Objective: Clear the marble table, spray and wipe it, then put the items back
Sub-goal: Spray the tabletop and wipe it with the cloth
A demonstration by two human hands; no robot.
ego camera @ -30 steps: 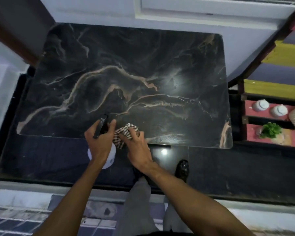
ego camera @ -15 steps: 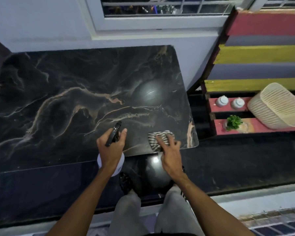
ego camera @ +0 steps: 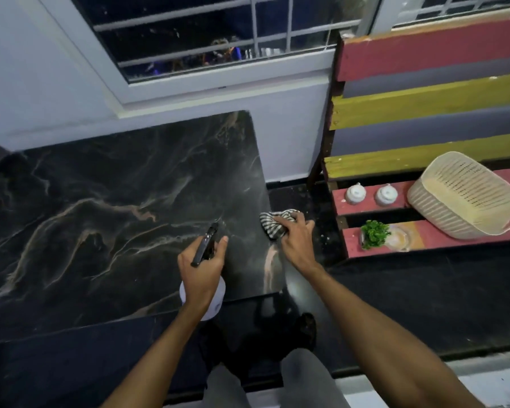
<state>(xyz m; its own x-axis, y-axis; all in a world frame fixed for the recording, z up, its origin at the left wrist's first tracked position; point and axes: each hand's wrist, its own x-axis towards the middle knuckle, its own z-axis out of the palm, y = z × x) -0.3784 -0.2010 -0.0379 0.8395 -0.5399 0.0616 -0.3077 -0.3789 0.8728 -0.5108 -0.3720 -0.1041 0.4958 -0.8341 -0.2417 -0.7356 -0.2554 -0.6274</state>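
Cloth (ego camera: pixel 273 224): my right fingers (ego camera: pixel 295 222) bunch it at the worktop's (ego camera: pixel 100 201) right edge; the worktop stretches left of them.
Bottle (ego camera: pixel 215 304): left fingers (ego camera: pixel 223 241) wrapped round it, nozzle pointing away.

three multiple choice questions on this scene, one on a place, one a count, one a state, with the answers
1. Where is the striped cloth? A in the basket; B at the right edge of the marble table; C on the window sill.
2. How many small white jars stand on the bench? A one; B two; C four.
3. What is the left hand doing? A lying flat on the table; B hanging idle; C gripping the spray bottle.
Answers: 1 B, the right hand grips it there; 2 B, a pair sits on one red slat; 3 C, its fingers curl round the bottle.
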